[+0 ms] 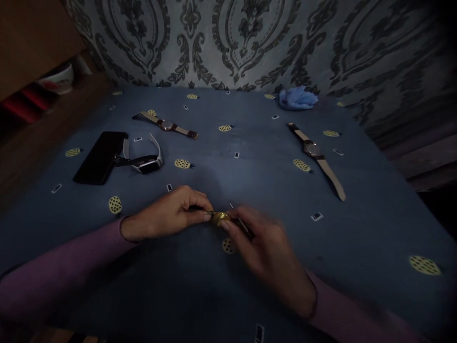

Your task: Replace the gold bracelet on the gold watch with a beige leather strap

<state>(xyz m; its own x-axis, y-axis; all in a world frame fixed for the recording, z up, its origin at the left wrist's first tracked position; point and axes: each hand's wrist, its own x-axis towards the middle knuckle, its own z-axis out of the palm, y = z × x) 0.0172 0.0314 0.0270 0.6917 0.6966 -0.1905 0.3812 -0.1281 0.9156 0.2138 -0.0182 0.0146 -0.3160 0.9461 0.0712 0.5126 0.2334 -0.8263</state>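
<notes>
A small gold-coloured wristwatch is held between my two hands, a little above the blue tablecloth. My left hand pinches it at its left side, thumb and fingers closed on what looks like the strap end. On the right, my right hand has its thumb against the gold case and its fingers curled behind it; this hand is slightly blurred. A thin pale sliver shows by the right fingertips, too small to name. Most of the strap is hidden by my fingers.
On the patterned tablecloth lie a black phone, a smartwatch with a pale band, a strapped wristwatch at the back left and another wristwatch at right. A crumpled blue cloth rests near the wall.
</notes>
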